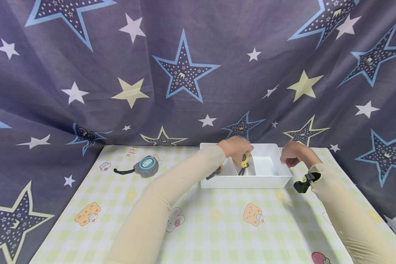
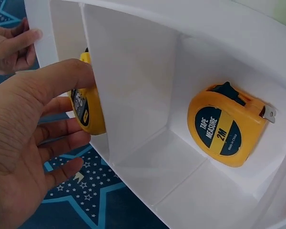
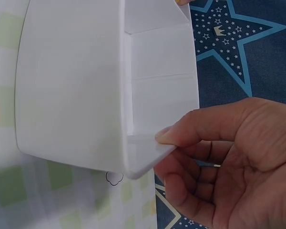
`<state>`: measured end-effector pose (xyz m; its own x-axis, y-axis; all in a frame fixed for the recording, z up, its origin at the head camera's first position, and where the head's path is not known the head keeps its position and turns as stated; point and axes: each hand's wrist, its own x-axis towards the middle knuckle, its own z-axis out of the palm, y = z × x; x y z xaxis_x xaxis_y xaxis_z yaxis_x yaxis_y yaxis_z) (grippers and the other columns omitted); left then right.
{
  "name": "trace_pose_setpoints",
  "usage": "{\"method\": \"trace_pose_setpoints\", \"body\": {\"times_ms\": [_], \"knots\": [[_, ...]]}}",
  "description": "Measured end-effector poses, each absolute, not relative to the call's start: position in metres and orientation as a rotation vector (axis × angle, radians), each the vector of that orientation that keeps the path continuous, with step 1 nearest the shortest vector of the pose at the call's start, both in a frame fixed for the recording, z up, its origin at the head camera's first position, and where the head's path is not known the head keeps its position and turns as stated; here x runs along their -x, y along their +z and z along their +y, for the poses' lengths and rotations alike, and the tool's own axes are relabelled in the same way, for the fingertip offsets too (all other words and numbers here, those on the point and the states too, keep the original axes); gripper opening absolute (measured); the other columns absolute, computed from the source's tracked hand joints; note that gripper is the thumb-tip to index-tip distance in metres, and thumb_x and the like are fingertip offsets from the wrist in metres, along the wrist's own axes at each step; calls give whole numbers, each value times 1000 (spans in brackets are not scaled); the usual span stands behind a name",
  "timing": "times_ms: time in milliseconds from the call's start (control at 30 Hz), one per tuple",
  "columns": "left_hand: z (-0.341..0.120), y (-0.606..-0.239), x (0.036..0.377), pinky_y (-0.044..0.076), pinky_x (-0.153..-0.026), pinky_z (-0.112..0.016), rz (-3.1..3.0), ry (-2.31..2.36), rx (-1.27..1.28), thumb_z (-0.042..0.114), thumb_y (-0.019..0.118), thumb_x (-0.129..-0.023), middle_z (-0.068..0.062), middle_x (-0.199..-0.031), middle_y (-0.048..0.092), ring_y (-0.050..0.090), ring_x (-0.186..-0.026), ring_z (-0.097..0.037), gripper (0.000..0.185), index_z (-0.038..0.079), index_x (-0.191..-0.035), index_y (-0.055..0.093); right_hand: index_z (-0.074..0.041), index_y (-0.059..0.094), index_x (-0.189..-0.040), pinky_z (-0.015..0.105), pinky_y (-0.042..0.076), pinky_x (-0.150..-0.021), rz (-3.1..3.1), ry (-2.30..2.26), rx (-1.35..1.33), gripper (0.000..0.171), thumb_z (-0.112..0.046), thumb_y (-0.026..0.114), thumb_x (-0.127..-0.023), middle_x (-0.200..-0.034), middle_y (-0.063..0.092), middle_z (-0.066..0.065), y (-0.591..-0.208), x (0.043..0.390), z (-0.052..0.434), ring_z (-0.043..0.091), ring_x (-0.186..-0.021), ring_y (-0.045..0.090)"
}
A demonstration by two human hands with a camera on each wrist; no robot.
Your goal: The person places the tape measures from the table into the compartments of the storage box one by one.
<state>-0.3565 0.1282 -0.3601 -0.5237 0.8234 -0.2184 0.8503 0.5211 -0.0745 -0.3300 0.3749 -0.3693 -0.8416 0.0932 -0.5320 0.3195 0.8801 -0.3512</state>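
Now my left hand [image 2: 33, 143] grasps a yellow round tape measure [image 2: 88, 107], thumb over its top and fingers [image 2: 62, 129] curled beneath, holding it against the outer side of a white plastic divider wall inside the white rectangular compartment tray [image 1: 247, 181]. Just past that wall from my fingertips, a second yellow tape measure with a blue "2M" label [image 2: 225, 126] lies in the neighbouring compartment, leaning on the tray's side. My right hand [image 3: 229, 162] pinches the tray's corner rim, thumb on top and fingers curled below. Well off to the left of my left arm, a grey-and-teal tape measure with a black strap [image 1: 145, 167] rests on the green-checked desk [image 1: 217, 227].
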Motion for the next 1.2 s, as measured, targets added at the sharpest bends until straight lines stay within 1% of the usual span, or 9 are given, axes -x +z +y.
{"method": "trace_pose_setpoints", "body": {"times_ms": [167,367,533,733,933,1100,1200], "knots": [[129,-360,358,51,-88,-25,2609,-208,-1394,19,83,-75,5,-109,68,59,-97,-12,48,17,-119,66,1,61,-85,27,57,-62,2533,-587,-289,3,0,64,-85,-67,61,5,-369,330,375,13,-58,62],[131,-359,356,51,-88,-25,2612,-206,-1343,18,84,-76,6,-107,67,58,-96,-12,46,17,-119,66,6,63,-88,27,58,-63,2535,-593,-298,6,0,63,-85,-68,62,6,-370,331,376,14,-59,62],[131,-358,355,51,-87,-24,2611,-160,-1284,16,85,-76,6,-108,66,58,-96,-12,46,18,-118,66,7,65,-91,26,58,-63,2529,-584,-313,9,0,63,-85,-69,62,6,-373,334,377,13,-60,63],[131,-358,354,51,-88,-25,2609,-138,-1234,17,86,-77,6,-109,65,58,-98,-12,46,19,-118,65,3,62,-85,26,57,-62,2535,-584,-283,3,0,63,-86,-68,61,6,-370,330,376,13,-59,62],[132,-360,355,51,-86,-24,2613,-140,-1228,18,86,-76,6,-108,64,57,-97,-12,47,19,-118,65,0,61,-83,26,57,-61,2538,-617,-278,3,0,64,-84,-67,62,6,-372,330,378,13,-58,62],[132,-363,356,51,-83,-24,2627,-149,-1238,20,85,-76,6,-107,63,57,-96,-12,44,19,-115,65,-1,61,-83,26,58,-60,2534,-623,-291,3,0,64,-83,-67,62,6,-375,333,379,13,-58,62],[133,-364,357,51,-85,-24,2629,-163,-1229,22,85,-77,6,-108,62,56,-97,-12,44,19,-114,64,0,61,-84,26,58,-61,2531,-621,-289,3,0,64,-84,-67,62,6,-374,333,379,13,-58,62]]}}
